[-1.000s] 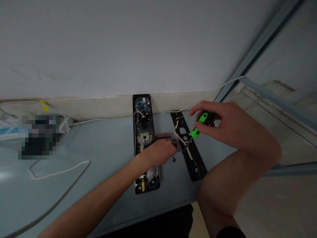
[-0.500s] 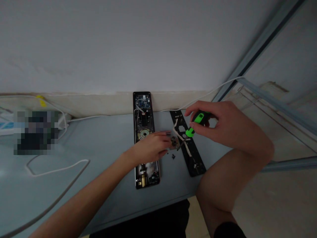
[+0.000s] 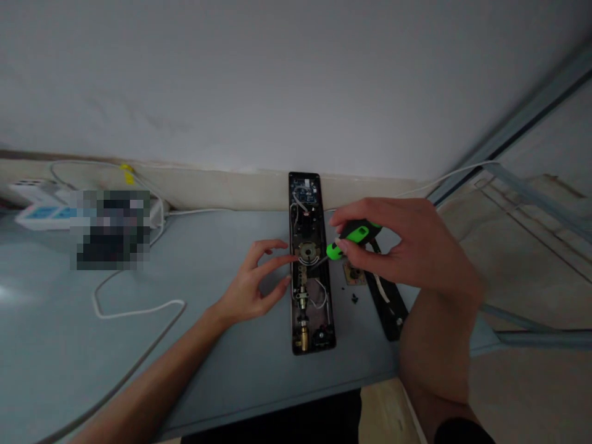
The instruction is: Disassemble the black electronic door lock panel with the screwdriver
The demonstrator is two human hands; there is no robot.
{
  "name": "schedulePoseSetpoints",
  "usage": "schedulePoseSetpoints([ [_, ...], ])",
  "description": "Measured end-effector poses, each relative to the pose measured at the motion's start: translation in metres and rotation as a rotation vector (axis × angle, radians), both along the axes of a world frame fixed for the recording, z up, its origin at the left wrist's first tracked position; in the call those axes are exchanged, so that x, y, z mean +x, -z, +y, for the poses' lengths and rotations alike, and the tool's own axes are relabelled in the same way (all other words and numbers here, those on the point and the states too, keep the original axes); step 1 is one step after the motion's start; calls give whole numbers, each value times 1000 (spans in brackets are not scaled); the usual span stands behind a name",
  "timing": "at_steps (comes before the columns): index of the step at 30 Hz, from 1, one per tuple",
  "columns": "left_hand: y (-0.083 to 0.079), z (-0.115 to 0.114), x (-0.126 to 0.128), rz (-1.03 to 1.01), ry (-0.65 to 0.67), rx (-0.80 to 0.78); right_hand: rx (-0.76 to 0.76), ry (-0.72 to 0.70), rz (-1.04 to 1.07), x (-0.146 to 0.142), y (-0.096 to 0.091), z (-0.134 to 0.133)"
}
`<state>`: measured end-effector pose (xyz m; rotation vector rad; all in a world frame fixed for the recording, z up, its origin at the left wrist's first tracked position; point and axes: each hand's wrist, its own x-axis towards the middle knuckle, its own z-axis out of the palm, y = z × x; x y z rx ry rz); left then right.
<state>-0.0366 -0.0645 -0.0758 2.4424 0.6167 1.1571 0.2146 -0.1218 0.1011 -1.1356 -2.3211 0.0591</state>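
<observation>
A long black door lock housing (image 3: 329,308), open-faced, lies on the table with a circuit board (image 3: 305,190), a round metal part (image 3: 309,251) and a brass cylinder (image 3: 304,338) inside. My right hand (image 3: 393,243) grips a green and black screwdriver (image 3: 356,236); its shaft slants down left over the housing, near the round part. My left hand (image 3: 256,280) has its fingers spread, with fingertips at the housing's left edge and the index finger reaching toward the round part. Beside the housing, a small square plate (image 3: 354,274) and small dark screws (image 3: 354,298) lie on the table.
A black back plate (image 3: 391,314) with a pale strip lies right of the housing, partly under my right arm. A white cable (image 3: 139,314) loops across the table (image 3: 222,382) at left. White boxes (image 3: 46,213) and a blurred-out object stand back left against the wall.
My left hand has left the small plate, which now lies on the table, and moved to the housing's left edge. The screwdriver has shifted from the plate to over the housing. The view has turned.
</observation>
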Motion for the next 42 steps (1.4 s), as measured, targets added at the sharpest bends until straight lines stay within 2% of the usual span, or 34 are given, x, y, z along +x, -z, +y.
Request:
schedulePoseSetpoints([
  [5, 5, -8, 3, 6, 32, -72, 49, -14, -18, -16, 5, 8],
  [11, 10, -10, 5, -8, 32, -66, 51, -44, -61, -27, 14, 12],
  [18, 13, -11, 4, -32, 12, -57, 156, -41, -189, -41, 18, 7],
  [24, 18, -9, 5, -36, 13, -89, 62, 80, -260, -48, 15, 2],
  [31, 19, -6, 7, -94, 27, -83, -114, -42, -207, -45, 9, -10],
  [37, 17, -6, 7, -84, 35, -105, -4, 54, -251, -48, 13, -5],
  [42, 16, -5, 7, -81, 28, -115, -27, -20, -214, -47, 14, -1],
])
